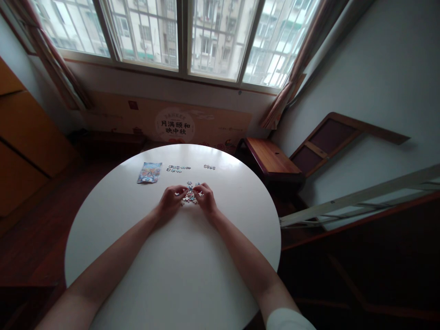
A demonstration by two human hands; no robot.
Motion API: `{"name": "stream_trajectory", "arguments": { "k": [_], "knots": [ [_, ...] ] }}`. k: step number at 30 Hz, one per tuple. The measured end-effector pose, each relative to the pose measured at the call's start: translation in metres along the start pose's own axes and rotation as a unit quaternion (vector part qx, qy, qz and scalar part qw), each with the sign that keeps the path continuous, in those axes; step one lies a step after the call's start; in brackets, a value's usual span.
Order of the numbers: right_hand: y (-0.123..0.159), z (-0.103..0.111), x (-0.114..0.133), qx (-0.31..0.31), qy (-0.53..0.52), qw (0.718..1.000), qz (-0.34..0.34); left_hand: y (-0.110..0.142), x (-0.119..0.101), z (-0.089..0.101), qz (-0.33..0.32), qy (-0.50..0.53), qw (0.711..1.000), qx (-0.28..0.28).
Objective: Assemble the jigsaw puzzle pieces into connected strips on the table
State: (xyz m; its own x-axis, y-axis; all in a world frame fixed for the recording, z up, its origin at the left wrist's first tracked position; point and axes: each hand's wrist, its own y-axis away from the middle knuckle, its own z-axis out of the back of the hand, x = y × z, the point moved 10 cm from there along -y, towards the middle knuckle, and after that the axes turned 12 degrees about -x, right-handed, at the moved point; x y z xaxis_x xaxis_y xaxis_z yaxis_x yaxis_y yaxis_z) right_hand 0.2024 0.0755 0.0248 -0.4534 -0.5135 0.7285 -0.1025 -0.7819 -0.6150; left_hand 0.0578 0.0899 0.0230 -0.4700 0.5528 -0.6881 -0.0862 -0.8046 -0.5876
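Observation:
Both of my hands meet over a small pile of jigsaw puzzle pieces (189,199) on the white round table (185,256). Thumb and fingers of my left hand (171,197) are pinched together at the pile's left side. From the right, my right hand (206,198) pinches in the same way. A small bluish puzzle piece (190,188) shows between the fingertips; whether it is one piece or two joined cannot be made out. A few loose pieces (189,183) lie just beyond the fingers.
Farther back lie rows of puzzle pieces (178,168) and a smaller group of pieces (209,167). A blue printed packet (150,173) rests left of them. A wooden bench (271,156) stands beyond the table at right, and windows (147,32) line the far wall.

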Motion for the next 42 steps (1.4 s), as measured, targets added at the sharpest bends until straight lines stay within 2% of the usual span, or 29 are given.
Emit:
{"name": "stream_trajectory", "arguments": {
  "k": [42],
  "knots": [
    [-0.0004,0.0002,0.0008,0.004,0.011,1.0,-0.012,0.0021,-0.001,-0.0011,0.026,0.01,1.0,0.011]
  ]
}}
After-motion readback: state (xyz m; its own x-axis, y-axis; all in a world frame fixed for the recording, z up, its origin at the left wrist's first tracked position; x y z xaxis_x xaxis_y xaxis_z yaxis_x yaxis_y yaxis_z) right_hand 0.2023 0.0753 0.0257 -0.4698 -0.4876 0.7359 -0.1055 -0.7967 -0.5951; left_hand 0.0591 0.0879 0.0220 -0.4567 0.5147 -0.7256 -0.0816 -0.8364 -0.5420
